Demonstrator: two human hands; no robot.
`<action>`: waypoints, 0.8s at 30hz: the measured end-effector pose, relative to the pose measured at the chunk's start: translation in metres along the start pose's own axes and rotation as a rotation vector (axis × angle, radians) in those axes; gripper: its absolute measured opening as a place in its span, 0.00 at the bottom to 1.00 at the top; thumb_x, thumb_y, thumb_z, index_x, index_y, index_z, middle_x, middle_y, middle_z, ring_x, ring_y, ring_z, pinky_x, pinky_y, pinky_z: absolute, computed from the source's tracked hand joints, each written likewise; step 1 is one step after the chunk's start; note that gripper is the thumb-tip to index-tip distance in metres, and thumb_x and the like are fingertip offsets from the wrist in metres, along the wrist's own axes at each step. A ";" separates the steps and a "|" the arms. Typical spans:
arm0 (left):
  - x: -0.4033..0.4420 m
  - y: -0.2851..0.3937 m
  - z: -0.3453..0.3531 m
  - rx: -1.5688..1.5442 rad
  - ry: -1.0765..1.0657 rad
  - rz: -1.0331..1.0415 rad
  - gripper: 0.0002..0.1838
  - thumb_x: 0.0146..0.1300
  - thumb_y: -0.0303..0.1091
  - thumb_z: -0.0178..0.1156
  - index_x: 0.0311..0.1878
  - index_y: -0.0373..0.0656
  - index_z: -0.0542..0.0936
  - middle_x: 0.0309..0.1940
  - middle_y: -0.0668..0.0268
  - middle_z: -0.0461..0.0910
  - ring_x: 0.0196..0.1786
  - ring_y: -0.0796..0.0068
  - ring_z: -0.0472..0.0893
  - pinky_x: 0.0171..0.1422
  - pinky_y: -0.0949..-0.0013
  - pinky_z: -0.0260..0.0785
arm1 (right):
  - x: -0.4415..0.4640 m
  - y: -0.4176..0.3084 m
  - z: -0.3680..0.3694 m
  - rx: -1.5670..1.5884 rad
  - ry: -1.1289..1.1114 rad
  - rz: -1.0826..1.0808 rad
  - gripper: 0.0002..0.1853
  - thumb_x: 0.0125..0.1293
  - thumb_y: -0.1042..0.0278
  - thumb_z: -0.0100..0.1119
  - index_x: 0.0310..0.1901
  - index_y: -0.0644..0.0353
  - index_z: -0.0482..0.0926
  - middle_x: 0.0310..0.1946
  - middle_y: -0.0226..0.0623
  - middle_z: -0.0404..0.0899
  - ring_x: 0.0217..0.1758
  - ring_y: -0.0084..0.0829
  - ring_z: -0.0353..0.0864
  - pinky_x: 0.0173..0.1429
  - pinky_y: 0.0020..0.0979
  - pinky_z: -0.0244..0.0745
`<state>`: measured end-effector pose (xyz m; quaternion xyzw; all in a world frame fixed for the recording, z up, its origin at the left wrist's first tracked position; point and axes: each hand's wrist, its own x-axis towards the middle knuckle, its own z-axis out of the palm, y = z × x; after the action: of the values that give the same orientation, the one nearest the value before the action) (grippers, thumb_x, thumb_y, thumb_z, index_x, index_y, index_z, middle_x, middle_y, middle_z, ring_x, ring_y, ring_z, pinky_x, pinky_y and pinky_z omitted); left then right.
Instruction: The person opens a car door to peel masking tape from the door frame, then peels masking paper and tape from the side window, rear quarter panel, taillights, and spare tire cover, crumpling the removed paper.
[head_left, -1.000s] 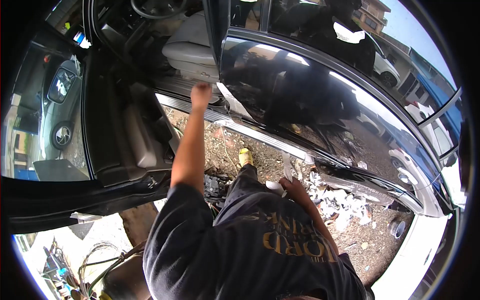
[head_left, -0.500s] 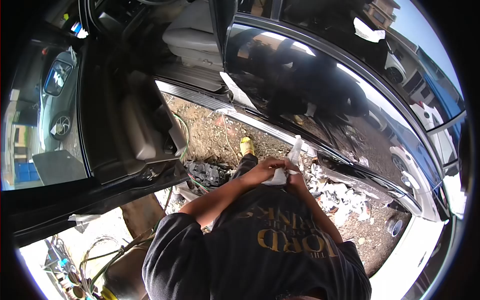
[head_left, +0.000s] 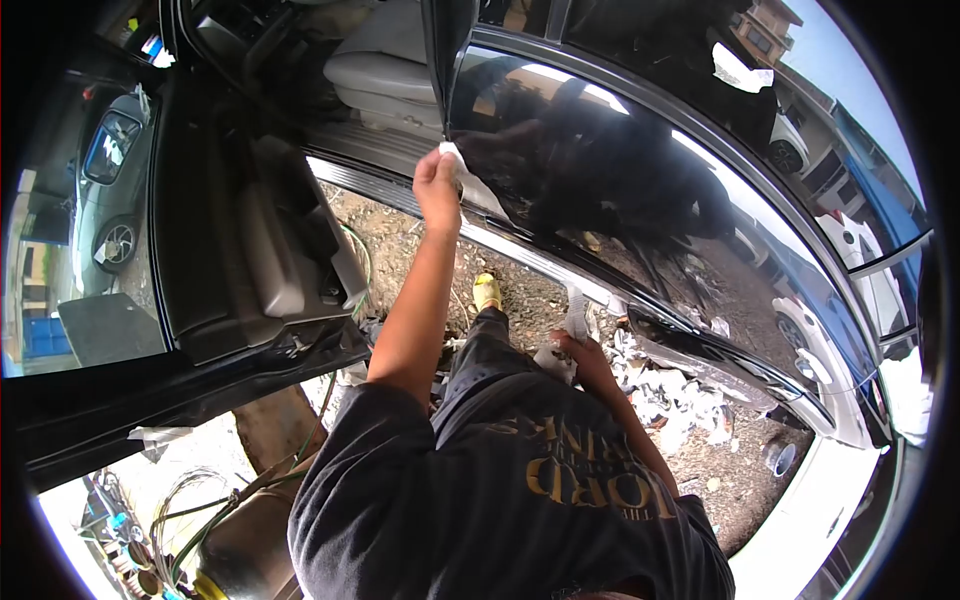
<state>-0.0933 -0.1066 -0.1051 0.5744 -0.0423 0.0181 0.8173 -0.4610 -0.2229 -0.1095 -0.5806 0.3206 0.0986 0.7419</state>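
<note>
My left hand [head_left: 437,188] is stretched out to the front edge of the glossy black car door [head_left: 620,170]. Its fingers are pinched at the top of a white paper strip [head_left: 482,192] that lies along the door's lower corner. Close to my body, my right hand [head_left: 590,360] is closed around a crumpled whitish strip [head_left: 576,312], which looks like paper or tape. One end of it sticks up above the fingers, and more whitish material [head_left: 553,362] bunches beside them. What exactly it is made of I cannot tell.
An open car door [head_left: 270,240] stands at left, with a grey seat [head_left: 385,75] inside the car. A metal sill [head_left: 530,262] crosses ahead of my yellow shoe [head_left: 487,291]. Scraps of white paper [head_left: 665,390] litter the ground at right. Hoses [head_left: 235,495] lie lower left.
My left hand has left my right hand and reached forward to the paper on the black door's edge. My right hand keeps the whitish strip near my body.
</note>
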 end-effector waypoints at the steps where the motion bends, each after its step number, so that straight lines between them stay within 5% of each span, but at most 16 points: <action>1: 0.004 -0.012 -0.005 -0.245 0.004 -0.049 0.05 0.68 0.29 0.61 0.43 0.40 0.77 0.35 0.67 0.81 0.39 0.77 0.78 0.49 0.73 0.70 | 0.003 0.000 -0.003 -0.002 0.017 0.007 0.20 0.71 0.56 0.53 0.54 0.62 0.81 0.36 0.32 0.81 0.35 0.22 0.77 0.39 0.27 0.72; 4: -0.003 -0.018 -0.021 -0.338 -0.016 -0.047 0.04 0.68 0.27 0.60 0.38 0.43 0.74 0.33 0.68 0.79 0.36 0.78 0.77 0.44 0.73 0.71 | -0.002 0.002 -0.008 -0.007 0.056 0.067 0.19 0.72 0.55 0.53 0.54 0.60 0.81 0.34 0.30 0.79 0.30 0.20 0.75 0.34 0.26 0.71; 8: -0.014 -0.038 -0.068 -0.461 -0.031 -0.169 0.09 0.73 0.36 0.49 0.37 0.45 0.72 0.28 0.66 0.76 0.31 0.77 0.76 0.35 0.72 0.69 | -0.003 0.005 -0.017 -0.081 0.048 0.078 0.18 0.72 0.56 0.53 0.53 0.59 0.81 0.29 0.26 0.75 0.25 0.18 0.73 0.27 0.25 0.67; 9: -0.025 -0.025 -0.067 -0.062 0.047 -0.300 0.10 0.71 0.39 0.48 0.36 0.45 0.74 0.27 0.62 0.78 0.29 0.78 0.75 0.32 0.73 0.66 | -0.008 -0.007 -0.014 -0.080 0.055 0.099 0.18 0.72 0.56 0.53 0.53 0.59 0.81 0.29 0.26 0.75 0.24 0.18 0.73 0.27 0.25 0.67; 12: -0.030 -0.110 -0.118 0.960 -0.261 -0.079 0.11 0.68 0.40 0.52 0.39 0.44 0.77 0.29 0.59 0.82 0.30 0.73 0.78 0.33 0.68 0.69 | -0.007 0.000 -0.015 -0.064 0.078 0.112 0.17 0.73 0.57 0.52 0.53 0.59 0.80 0.28 0.26 0.76 0.23 0.18 0.72 0.26 0.24 0.67; 15: -0.030 -0.142 -0.130 0.772 -0.353 -0.691 0.14 0.67 0.42 0.52 0.40 0.40 0.81 0.34 0.56 0.84 0.34 0.60 0.81 0.40 0.60 0.74 | -0.003 -0.001 -0.016 -0.053 0.071 0.113 0.17 0.73 0.57 0.52 0.54 0.59 0.80 0.29 0.27 0.77 0.23 0.19 0.73 0.26 0.24 0.68; 16: -0.023 -0.152 -0.132 0.805 -0.361 -0.733 0.15 0.67 0.41 0.53 0.40 0.40 0.81 0.35 0.56 0.84 0.36 0.60 0.81 0.42 0.60 0.74 | -0.004 -0.001 -0.016 -0.047 0.067 0.121 0.17 0.73 0.57 0.52 0.54 0.60 0.80 0.30 0.27 0.77 0.23 0.19 0.73 0.26 0.24 0.69; 20: 0.024 -0.200 -0.142 1.262 -0.291 -0.249 0.15 0.67 0.41 0.54 0.41 0.39 0.83 0.40 0.56 0.84 0.44 0.58 0.82 0.50 0.59 0.73 | -0.005 -0.006 -0.016 -0.114 0.074 0.089 0.18 0.72 0.57 0.52 0.54 0.60 0.80 0.31 0.28 0.78 0.24 0.19 0.74 0.27 0.24 0.70; 22: 0.026 -0.204 -0.135 0.813 -0.206 -0.572 0.16 0.68 0.41 0.53 0.43 0.39 0.82 0.42 0.54 0.84 0.45 0.57 0.82 0.51 0.57 0.71 | -0.005 -0.007 -0.016 -0.117 0.075 0.117 0.18 0.72 0.56 0.52 0.54 0.60 0.80 0.32 0.28 0.78 0.25 0.20 0.75 0.27 0.25 0.71; 23: 0.012 -0.206 -0.136 0.680 -0.350 -0.198 0.19 0.69 0.42 0.49 0.45 0.36 0.81 0.43 0.49 0.83 0.45 0.50 0.80 0.51 0.55 0.69 | -0.004 -0.007 -0.017 -0.129 0.080 0.111 0.19 0.72 0.56 0.53 0.54 0.60 0.80 0.32 0.28 0.78 0.24 0.20 0.75 0.27 0.25 0.71; 24: 0.008 -0.198 -0.126 0.751 -0.314 -0.243 0.19 0.69 0.42 0.49 0.46 0.36 0.80 0.43 0.49 0.82 0.45 0.50 0.80 0.52 0.55 0.69 | -0.003 -0.006 -0.017 -0.140 0.086 0.106 0.19 0.72 0.55 0.53 0.54 0.60 0.80 0.32 0.28 0.78 0.24 0.19 0.75 0.27 0.25 0.71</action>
<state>-0.0641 -0.0550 -0.3324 0.8290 -0.0886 -0.1520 0.5309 -0.4665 -0.2400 -0.1049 -0.6169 0.3748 0.1349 0.6788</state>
